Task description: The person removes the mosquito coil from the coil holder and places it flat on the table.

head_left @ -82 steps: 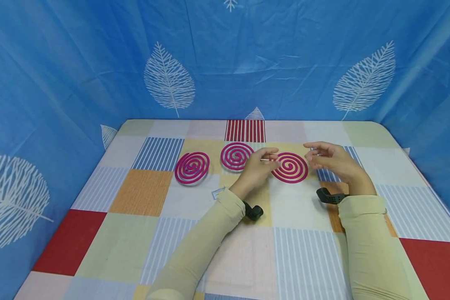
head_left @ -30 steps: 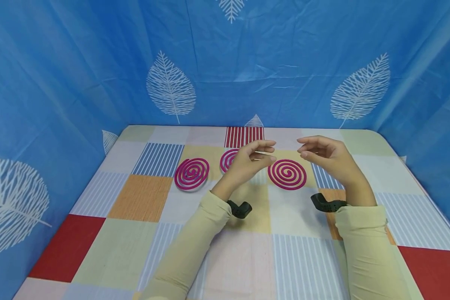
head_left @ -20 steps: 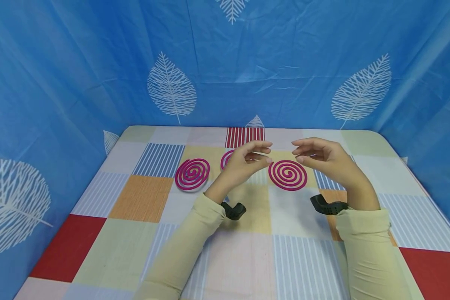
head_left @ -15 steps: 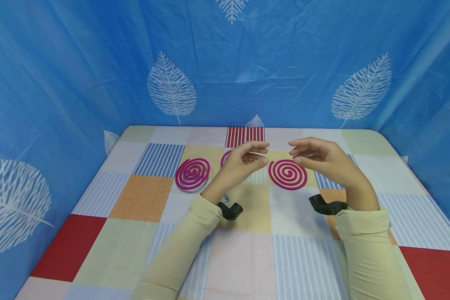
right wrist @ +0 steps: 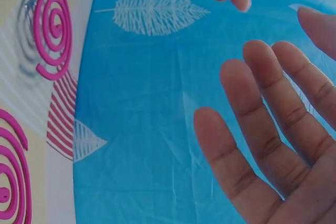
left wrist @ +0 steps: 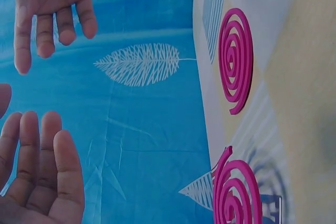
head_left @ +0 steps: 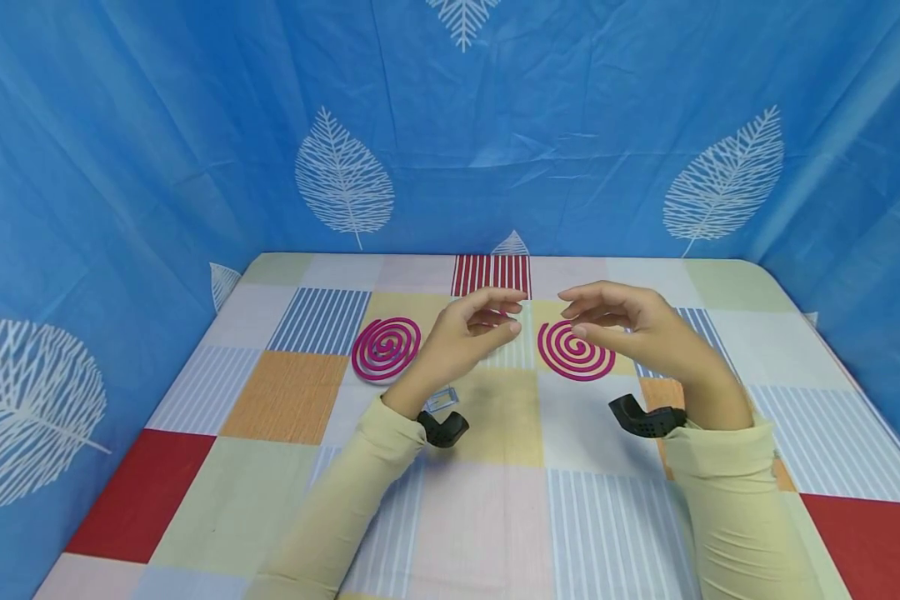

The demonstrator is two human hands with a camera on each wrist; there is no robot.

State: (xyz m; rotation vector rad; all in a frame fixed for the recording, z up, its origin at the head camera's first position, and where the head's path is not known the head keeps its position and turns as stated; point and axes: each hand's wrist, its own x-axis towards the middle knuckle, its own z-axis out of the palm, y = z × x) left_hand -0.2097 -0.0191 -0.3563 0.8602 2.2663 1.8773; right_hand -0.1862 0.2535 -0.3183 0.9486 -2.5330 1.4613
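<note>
Both hands hover above the table, palms facing, fingers loosely bent with nothing between them. My left hand [head_left: 457,337] is in front of the middle pink-magenta mosquito coil [right wrist: 56,29], hiding most of it in the head view. A shadow apart from this coil shows it raised off the cloth. My right hand [head_left: 633,329] hangs over the upper right edge of another mosquito coil [head_left: 576,350], which lies flat. To the left, a third mosquito coil [head_left: 386,348] sits slightly tilted with a shadow below it. The fingertips of both hands are apart.
A small bluish flat piece [head_left: 442,398] lies beside the left wrist; its kind is unclear. A patchwork cloth [head_left: 270,492] covers the table. Blue curtains [head_left: 532,125] with white leaf prints enclose the back and sides. Each wrist wears a black band [head_left: 648,417].
The hands lifted from beside the right coil, then the left hand moved left across the middle coil. Lately the right hand shifted left, narrowing the gap. The coils stay in place on the table.
</note>
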